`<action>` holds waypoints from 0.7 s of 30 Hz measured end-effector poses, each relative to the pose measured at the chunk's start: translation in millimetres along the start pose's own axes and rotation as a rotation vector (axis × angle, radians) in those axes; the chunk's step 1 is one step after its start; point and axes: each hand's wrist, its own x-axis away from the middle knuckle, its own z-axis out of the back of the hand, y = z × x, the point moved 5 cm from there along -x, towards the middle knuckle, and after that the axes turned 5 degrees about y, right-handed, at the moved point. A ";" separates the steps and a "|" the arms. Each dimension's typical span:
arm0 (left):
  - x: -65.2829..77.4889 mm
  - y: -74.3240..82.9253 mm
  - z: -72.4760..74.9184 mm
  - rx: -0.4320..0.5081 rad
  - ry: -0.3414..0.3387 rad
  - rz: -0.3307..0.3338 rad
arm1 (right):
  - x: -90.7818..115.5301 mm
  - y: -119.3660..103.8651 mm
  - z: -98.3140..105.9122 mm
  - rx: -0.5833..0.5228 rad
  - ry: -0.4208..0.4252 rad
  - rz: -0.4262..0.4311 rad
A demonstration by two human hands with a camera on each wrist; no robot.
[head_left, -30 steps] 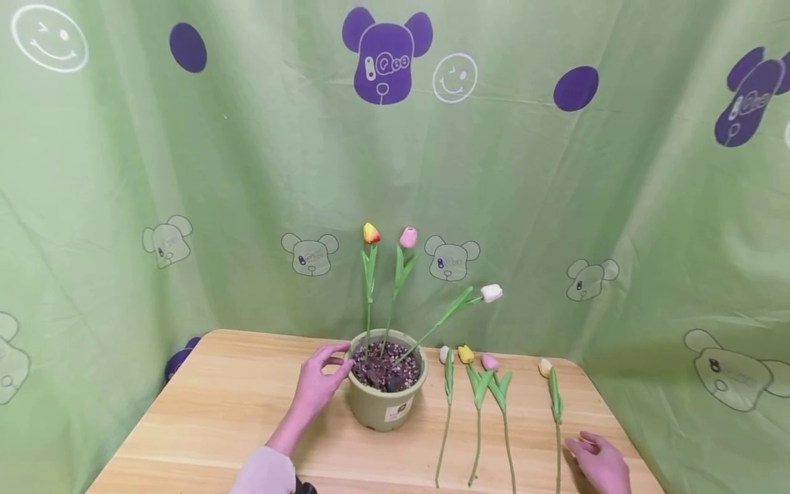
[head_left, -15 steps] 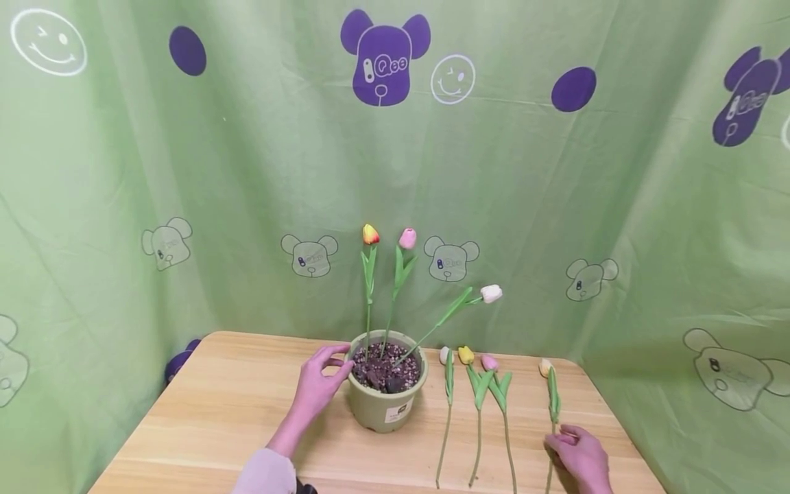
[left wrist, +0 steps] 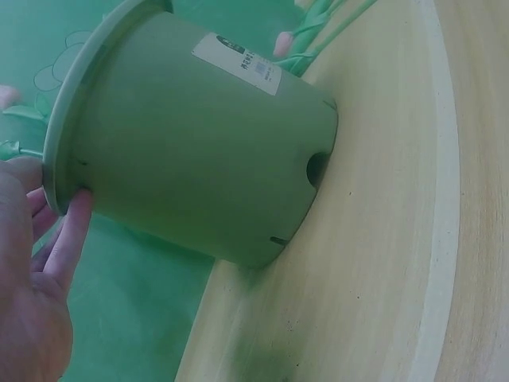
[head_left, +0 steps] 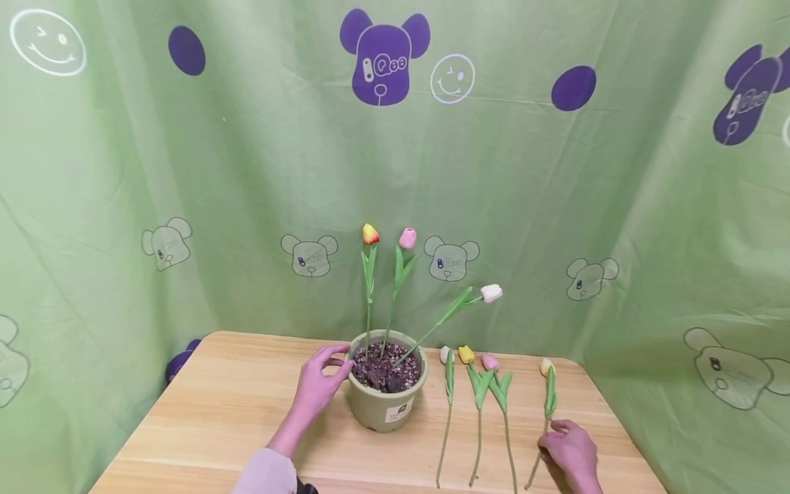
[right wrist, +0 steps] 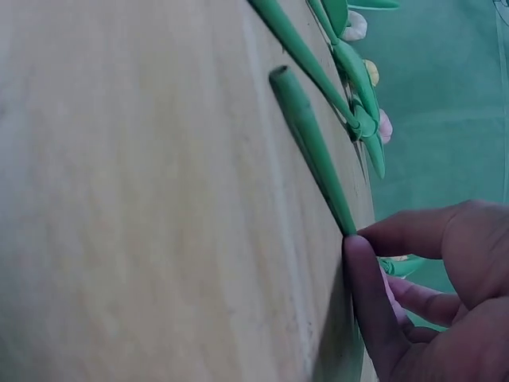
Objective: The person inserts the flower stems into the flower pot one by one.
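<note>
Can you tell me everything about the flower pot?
The pot is round and dull green. It looks like plastic, with a thick rim and sides narrowing downward. It has a pale label and a dark notch at the bottom. It stands upright on the table, holding dark, speckled soil with a red-and-yellow tulip, a pink tulip and a leaning whitish tulip. The person's left hand pinches the rim.

Head view looks down, sharing the table point(head_left: 204, 405) with closer wrist views.
</note>
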 end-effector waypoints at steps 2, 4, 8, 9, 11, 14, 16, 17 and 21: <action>0.1 0.0 -0.2 0.008 -0.001 0.009 | -0.5 0.2 0.2 0.005 0.004 -0.014; 0.2 -0.1 -0.1 0.004 -0.006 0.011 | -0.3 1.9 -0.7 -0.040 -0.004 -0.052; 0.6 -1.0 -0.1 -0.020 -0.013 0.003 | 1.0 7.8 -3.3 -0.156 -0.032 -0.139; 0.6 -1.4 -0.2 -0.024 -0.016 0.002 | 1.4 9.4 -3.7 -0.189 -0.040 -0.157; 0.3 -2.2 -0.2 -0.031 -0.018 -0.003 | 1.9 10.7 -4.0 -0.240 -0.056 -0.173; -0.6 -2.4 0.3 -0.041 -0.018 0.000 | 2.7 10.4 -3.2 -0.294 -0.071 -0.184; -1.0 -2.1 0.9 -0.045 -0.017 0.000 | 3.6 9.3 -2.6 -0.334 -0.085 -0.190; -1.3 -1.9 1.1 -0.046 -0.017 0.001 | 4.3 9.0 -2.4 -0.351 -0.087 -0.197; -1.6 -2.9 1.1 -0.038 -0.016 0.008 | 7.3 8.9 -2.6 -0.450 -0.109 -0.227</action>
